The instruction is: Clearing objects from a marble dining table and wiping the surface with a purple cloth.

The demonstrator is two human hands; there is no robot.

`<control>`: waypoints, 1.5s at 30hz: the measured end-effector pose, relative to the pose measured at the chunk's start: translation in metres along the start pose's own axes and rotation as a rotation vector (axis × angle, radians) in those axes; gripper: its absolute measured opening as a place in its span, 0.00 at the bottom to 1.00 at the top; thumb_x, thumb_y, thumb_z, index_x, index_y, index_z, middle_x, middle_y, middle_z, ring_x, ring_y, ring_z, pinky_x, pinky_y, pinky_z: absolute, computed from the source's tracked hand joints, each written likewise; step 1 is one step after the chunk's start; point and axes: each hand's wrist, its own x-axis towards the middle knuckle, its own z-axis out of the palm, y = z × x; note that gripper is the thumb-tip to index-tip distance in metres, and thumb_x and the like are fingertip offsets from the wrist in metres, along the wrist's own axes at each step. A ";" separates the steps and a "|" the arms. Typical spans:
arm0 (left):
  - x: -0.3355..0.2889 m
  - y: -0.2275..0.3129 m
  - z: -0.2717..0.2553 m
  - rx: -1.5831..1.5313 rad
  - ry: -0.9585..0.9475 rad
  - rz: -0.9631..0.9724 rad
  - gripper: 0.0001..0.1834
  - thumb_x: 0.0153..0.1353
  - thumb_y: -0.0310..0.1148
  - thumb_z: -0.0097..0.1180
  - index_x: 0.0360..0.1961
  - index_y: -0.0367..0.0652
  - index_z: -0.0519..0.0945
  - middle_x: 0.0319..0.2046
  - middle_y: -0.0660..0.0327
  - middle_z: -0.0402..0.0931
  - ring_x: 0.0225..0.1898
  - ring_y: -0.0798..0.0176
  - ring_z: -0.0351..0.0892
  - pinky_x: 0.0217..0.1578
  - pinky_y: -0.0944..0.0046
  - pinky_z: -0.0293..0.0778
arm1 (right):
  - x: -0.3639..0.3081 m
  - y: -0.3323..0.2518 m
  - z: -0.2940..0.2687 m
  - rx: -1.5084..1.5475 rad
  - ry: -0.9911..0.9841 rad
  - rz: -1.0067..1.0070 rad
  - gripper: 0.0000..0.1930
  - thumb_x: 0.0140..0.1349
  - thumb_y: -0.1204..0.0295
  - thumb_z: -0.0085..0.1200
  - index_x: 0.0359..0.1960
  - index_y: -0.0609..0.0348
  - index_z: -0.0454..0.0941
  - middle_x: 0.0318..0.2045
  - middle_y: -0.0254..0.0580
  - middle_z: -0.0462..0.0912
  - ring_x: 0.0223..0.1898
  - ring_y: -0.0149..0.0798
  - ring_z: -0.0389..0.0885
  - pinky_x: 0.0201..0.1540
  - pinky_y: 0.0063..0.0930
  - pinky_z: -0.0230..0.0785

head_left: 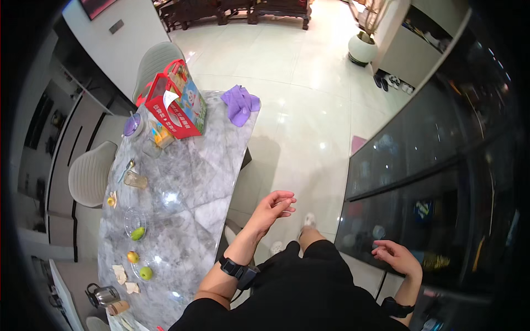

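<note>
My left hand [274, 208] hangs in the air just past the table's right edge, fingers loosely bent and apart, holding nothing. Over on the right, my right hand [395, 256] is raised beside the dark glass panels, also without anything in it, its fingers half curled and apart. Nearest to my left hand is the grey marble table [204, 193]. A crumpled purple cloth [240, 105] lies at the table's far right corner, and a red shopping bag [190, 118] stands upright left of it. Neither hand touches any of these.
On the table are a glass [135, 179], a purple bowl [132, 126], green fruit [146, 273] and a steel kettle [101, 296]. Chairs [93, 174] line the left side. Dark glass doors [408, 165] stand right; a white planter [362, 48] and shoes [381, 82] are farther off.
</note>
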 end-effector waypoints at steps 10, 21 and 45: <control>0.124 0.067 -0.029 -0.012 0.395 0.182 0.15 0.66 0.33 0.54 0.52 0.40 0.74 0.44 0.60 0.77 0.40 0.68 0.78 0.43 0.68 0.74 | 0.219 -0.155 -0.091 -0.263 -0.124 -0.398 0.19 0.65 0.66 0.55 0.53 0.65 0.73 0.36 0.40 0.82 0.34 0.29 0.78 0.40 0.23 0.70; 0.149 0.138 -0.102 -0.110 0.797 0.435 0.15 0.65 0.31 0.54 0.51 0.40 0.73 0.44 0.58 0.76 0.40 0.66 0.78 0.42 0.67 0.73 | 0.453 -0.364 0.008 -0.510 -0.484 -0.767 0.26 0.61 0.65 0.59 0.61 0.51 0.68 0.59 0.52 0.68 0.51 0.43 0.76 0.47 0.33 0.75; 0.189 0.310 -0.203 0.998 1.481 0.396 0.17 0.49 0.20 0.60 0.42 0.46 0.82 0.34 0.58 0.73 0.33 0.55 0.79 0.33 0.60 0.75 | 0.793 -0.456 0.155 -0.914 -0.614 -1.063 0.32 0.37 0.78 0.64 0.50 0.42 0.75 0.54 0.49 0.68 0.57 0.51 0.65 0.59 0.42 0.63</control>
